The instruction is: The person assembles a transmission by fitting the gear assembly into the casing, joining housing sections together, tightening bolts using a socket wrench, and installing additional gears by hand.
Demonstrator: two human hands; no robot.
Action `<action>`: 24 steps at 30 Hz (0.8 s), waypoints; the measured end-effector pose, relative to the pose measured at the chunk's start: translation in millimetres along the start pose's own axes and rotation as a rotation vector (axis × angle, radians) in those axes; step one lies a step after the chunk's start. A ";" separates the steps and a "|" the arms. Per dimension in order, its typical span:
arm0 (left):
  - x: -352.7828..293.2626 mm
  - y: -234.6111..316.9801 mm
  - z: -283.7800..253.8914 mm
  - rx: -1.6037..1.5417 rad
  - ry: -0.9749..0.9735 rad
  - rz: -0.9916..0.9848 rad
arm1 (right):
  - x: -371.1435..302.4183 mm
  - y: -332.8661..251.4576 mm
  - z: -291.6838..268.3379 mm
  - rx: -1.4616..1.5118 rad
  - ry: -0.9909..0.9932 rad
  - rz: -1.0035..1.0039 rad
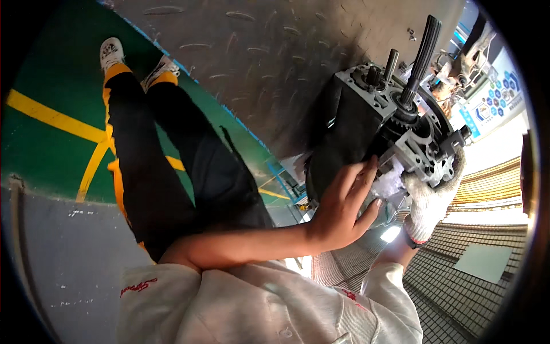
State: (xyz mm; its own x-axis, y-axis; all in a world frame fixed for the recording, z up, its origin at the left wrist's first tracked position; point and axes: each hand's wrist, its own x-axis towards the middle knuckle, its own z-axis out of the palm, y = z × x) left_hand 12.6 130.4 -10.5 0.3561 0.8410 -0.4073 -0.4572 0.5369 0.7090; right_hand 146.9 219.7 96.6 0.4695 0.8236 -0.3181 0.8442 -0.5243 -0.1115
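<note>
A gearbox (366,106) with a grey metal face, gears and a long dark splined shaft (422,60) stands at the right on the metal plate surface. My right hand (431,202), in a white knit glove, grips a silvery metal casting (421,153) at the gearbox's near right side; some of its fingers are hidden behind the casting. Bare, my left hand (342,212) reaches across with fingers stretched and thumb apart. Its fingertips touch the lower edge near the casting. Between the hands shows a whitish, crumpled-looking material (391,182) whose kind I cannot make out.
A tread-patterned metal plate (252,51) spreads behind the gearbox, with a small metal piece (411,34) on it. Cluttered parts (458,74) and a printed board (498,97) stand at far right. Green floor (51,149) with yellow lines lies left; wire mesh (458,286) lower right.
</note>
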 end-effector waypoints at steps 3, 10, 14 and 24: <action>-5.8 -6.5 -5.3 -0.059 -0.002 0.016 | -5.9 8.7 -7.0 -0.126 0.031 -0.063; 0.1 -3.3 -11.9 -0.049 -0.064 0.034 | -7.1 15.1 -11.5 -0.023 0.050 -0.080; 15.9 -1.0 -24.0 0.032 -0.128 0.013 | -0.7 17.0 -1.5 0.070 0.024 -0.006; 25.0 11.1 -38.1 0.159 -0.126 -0.048 | -1.1 17.2 22.9 0.298 0.140 0.051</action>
State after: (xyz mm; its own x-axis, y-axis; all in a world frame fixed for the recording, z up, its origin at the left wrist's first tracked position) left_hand -14.6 159.9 -34.8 0.4780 0.7944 -0.3746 -0.3065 0.5506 0.7765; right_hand 155.0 204.8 73.5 0.5577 0.8055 -0.2004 0.7154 -0.5888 -0.3762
